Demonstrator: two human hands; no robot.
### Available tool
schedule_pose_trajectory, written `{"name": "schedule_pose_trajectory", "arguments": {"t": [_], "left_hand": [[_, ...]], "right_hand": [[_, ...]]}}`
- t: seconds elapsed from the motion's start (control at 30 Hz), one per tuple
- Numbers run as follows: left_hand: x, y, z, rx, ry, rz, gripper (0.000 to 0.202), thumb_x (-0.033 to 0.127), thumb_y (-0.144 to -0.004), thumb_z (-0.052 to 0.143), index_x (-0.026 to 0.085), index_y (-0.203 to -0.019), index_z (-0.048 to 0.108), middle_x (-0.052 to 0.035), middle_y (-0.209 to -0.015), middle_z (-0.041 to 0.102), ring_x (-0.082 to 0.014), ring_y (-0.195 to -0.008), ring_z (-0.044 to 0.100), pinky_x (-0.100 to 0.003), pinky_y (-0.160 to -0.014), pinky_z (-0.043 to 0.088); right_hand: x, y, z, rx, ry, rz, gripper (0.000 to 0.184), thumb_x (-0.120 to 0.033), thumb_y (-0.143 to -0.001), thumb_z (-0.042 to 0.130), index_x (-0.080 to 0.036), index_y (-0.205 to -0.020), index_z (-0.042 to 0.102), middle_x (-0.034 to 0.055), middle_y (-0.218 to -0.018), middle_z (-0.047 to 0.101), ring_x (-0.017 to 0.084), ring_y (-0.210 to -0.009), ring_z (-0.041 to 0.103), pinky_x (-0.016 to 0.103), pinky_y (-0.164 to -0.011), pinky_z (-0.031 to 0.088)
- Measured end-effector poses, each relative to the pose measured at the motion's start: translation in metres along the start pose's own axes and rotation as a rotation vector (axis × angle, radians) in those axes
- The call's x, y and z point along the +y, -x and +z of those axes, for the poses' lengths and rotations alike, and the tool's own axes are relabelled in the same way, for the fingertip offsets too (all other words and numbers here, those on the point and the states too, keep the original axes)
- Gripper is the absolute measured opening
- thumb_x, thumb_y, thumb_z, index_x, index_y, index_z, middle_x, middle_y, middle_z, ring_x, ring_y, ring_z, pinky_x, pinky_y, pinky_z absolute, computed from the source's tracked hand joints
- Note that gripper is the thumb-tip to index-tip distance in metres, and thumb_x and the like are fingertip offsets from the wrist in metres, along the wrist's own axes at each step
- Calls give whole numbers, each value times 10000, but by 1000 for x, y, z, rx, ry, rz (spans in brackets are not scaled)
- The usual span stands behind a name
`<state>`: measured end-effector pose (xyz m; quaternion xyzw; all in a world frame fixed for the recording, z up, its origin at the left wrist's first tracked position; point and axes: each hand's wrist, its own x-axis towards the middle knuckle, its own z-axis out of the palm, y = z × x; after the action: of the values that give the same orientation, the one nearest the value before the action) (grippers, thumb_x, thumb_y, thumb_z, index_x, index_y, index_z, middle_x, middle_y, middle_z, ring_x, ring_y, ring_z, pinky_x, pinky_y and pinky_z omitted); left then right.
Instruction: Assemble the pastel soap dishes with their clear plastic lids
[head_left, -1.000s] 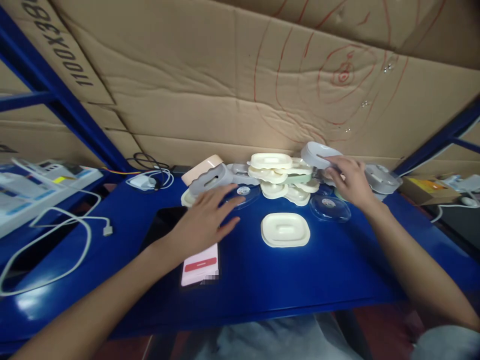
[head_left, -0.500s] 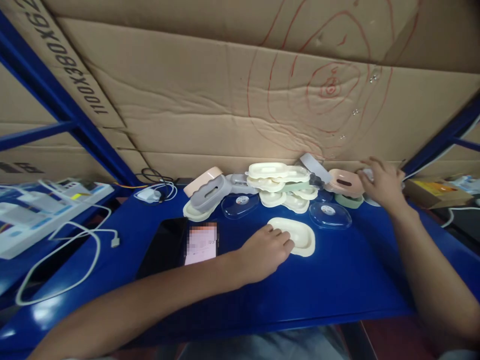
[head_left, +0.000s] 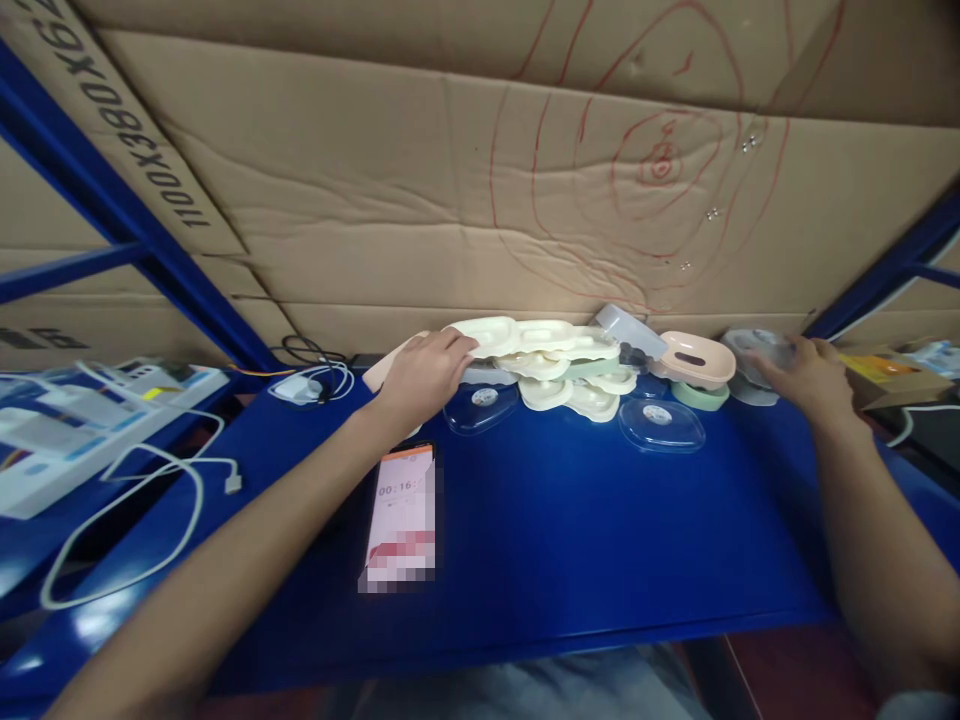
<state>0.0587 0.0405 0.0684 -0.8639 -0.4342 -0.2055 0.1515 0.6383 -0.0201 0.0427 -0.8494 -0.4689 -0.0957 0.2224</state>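
My left hand [head_left: 424, 375] is at the left end of the pile, with its fingers closed on the edge of a shallow cream oval tray [head_left: 487, 333]. That tray rests beside other cream trays [head_left: 551, 336] stacked in the middle. Behind my left wrist a pale pink piece [head_left: 386, 365] shows in part. My right hand [head_left: 814, 380] is at the far right, its fingers on a clear lid [head_left: 761, 345] above a grey piece [head_left: 754, 392]; blur hides part of the grip. Left of it, a pink slotted dish [head_left: 694, 360] leans on a green piece [head_left: 699, 396].
Two clear lids [head_left: 661, 425] with round labels lie in front of the pile. A phone [head_left: 405, 510] with a lit screen lies on the blue table [head_left: 570, 560]. White cables and a power strip [head_left: 112, 430] are at left, a cardboard box [head_left: 889, 378] at right.
My left hand has moved up and left, carrying the cream tray from the table's middle to the pile's left end. My right hand has shifted right and lower, with the clear lid now showing.
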Motion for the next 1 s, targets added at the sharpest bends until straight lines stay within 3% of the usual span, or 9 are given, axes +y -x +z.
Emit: {"name": "schedule_pose_trajectory", "arguments": {"t": [0.13,0.3,0.4,0.5,0.57,0.63,0.77,0.87,1.0], "left_hand": [[-4,-1,9,16,2,-48,344,238,-1079,430,155,-1275,700,-148,-1238,727,-322,-1137,707,-455,-999,546],[-10,4,9,31,7,-89,394,247,-1047,503,159,-1409,630,-180,-1357,672,-358,-1225,673,-503,-1039,546],[-5,16,3,61,22,-82,422,284,-1032,552,172,-1435,601,-194,-1411,637,-387,-1279,641,-561,-1072,534],[15,38,-8,135,99,-37,410,312,-1056,545,176,-1442,568,-187,-1425,622,-366,-1319,618,-549,-1113,524],[32,58,-17,160,193,38,431,339,-1065,565,203,-1471,520,-158,-1429,621,-330,-1343,610,-521,-1158,512],[49,78,-25,120,247,84,503,349,-1069,587,238,-1538,442,-145,-1498,576,-312,-1385,587,-504,-1169,517],[67,105,-26,33,349,145,680,487,-1045,643,234,-1603,348,-184,-1598,479,-341,-1461,519,-534,-1184,510],[72,112,-17,-66,356,257,706,528,-1029,659,245,-1604,364,-195,-1653,425,-367,-1477,499,-566,-1159,521],[76,115,-6,-141,347,294,673,475,-1020,695,259,-1591,410,-182,-1650,446,-367,-1454,528,-561,-1138,531]], "right_hand": [[2,0,4,-12,-10,-56,896,-744,-880,667,-178,-1564,544,300,-1570,482,405,-1310,563,486,-965,446],[0,-11,14,152,-17,-1,743,-498,-876,766,-105,-1485,604,291,-1454,599,399,-1359,564,498,-1089,446],[-13,-15,5,310,-74,-51,733,-446,-863,780,-93,-1475,585,257,-1452,611,364,-1404,549,487,-1177,417],[-48,7,-16,564,-251,-383,753,-522,-855,784,-114,-1454,578,244,-1463,597,373,-1424,533,552,-1204,410],[-83,41,-31,603,-376,-714,789,-600,-887,758,-167,-1509,538,225,-1502,571,395,-1446,515,614,-1211,408],[-121,88,-38,473,-439,-944,786,-561,-915,769,-260,-1579,475,186,-1592,505,408,-1478,484,636,-1217,421],[-172,176,-24,125,-380,-1403,713,-469,-959,754,-237,-1574,480,186,-1589,514,390,-1437,543,583,-1123,538],[-183,209,-4,-30,-386,-1499,682,-479,-1000,694,-214,-1587,469,194,-1595,512,376,-1455,524,567,-1111,552],[-181,217,11,-171,-456,-1463,722,-510,-1009,690,-211,-1618,442,212,-1636,459,357,-1499,486,566,-1160,511]]}}
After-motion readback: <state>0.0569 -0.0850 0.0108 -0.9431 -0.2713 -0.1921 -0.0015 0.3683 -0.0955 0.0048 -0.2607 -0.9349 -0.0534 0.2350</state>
